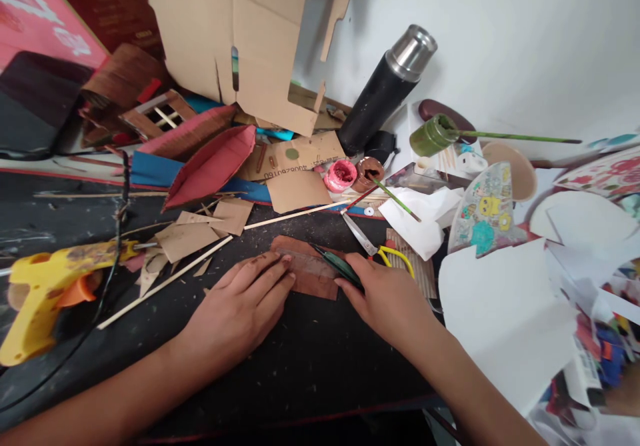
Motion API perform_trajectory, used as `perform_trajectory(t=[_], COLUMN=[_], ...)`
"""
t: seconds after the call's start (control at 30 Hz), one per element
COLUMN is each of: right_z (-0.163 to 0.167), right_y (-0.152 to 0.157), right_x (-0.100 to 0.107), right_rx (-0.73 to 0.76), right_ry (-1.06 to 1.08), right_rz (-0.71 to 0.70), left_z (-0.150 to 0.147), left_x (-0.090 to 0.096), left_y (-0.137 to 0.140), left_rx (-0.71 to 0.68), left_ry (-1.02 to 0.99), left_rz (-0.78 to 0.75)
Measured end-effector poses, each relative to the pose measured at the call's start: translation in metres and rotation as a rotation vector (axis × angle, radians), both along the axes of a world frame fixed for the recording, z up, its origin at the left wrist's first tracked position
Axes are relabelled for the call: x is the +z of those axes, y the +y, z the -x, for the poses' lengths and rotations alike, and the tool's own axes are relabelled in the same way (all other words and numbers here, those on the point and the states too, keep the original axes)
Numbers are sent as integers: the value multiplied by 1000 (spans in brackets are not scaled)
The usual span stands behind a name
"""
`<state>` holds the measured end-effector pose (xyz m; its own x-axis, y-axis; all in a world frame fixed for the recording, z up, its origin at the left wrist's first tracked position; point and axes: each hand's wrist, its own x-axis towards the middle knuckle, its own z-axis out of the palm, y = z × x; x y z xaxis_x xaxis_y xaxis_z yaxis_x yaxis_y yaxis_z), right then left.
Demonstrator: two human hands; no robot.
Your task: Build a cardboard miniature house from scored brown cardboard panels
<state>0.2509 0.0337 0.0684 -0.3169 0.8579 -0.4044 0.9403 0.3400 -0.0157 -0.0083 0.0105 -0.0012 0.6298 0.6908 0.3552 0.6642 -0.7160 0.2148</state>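
A brown-painted cardboard piece (320, 287) lies flat on the black table. Across it runs a see-through strip (315, 264) that looks like a clear ruler. My left hand (250, 299) rests on its left end, fingers stretched out and pressing down. In my right hand (385, 293) a dark green craft knife (340, 266) is gripped, its thin tip pointing left over the brown piece's upper part. Whether the tip touches the cardboard I cannot tell. Scissors (360, 236) with yellow handles lie just beyond my right hand.
A yellow glue gun (55, 279) with a black cord is at left. Cardboard scraps (187, 239) and a long wooden stick (170, 279) lie nearby. Behind are a red cardboard boat shape (215, 166), pink paint (340, 175), brown paint (369, 171) and a black flask (380, 93). White paper (500, 319) covers the right.
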Motion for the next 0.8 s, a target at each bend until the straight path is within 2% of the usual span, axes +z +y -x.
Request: perform_trajectory(t=[0.23,0.37,0.57,0.7,0.8], right_z=[-3,-6,0,10,18], right_y=[-2,-2,4,11,17], right_x=[-3,-1,23,36,41], right_rx=[10,-35,-111,-53,20], right_ry=[39,82,253,303,244], right_rz=[-40,-25,102,161,154], left_z=[-1,-2,-3,-3,-3], left_x=[-3,-3,-6,-9,-10], left_y=[-1,-2,-4,-5,-6], left_rx=[-16,-11,-17,-9,-3], left_ry=[42,68,86,62,56], left_rz=[-22,-28,-29,-19,7])
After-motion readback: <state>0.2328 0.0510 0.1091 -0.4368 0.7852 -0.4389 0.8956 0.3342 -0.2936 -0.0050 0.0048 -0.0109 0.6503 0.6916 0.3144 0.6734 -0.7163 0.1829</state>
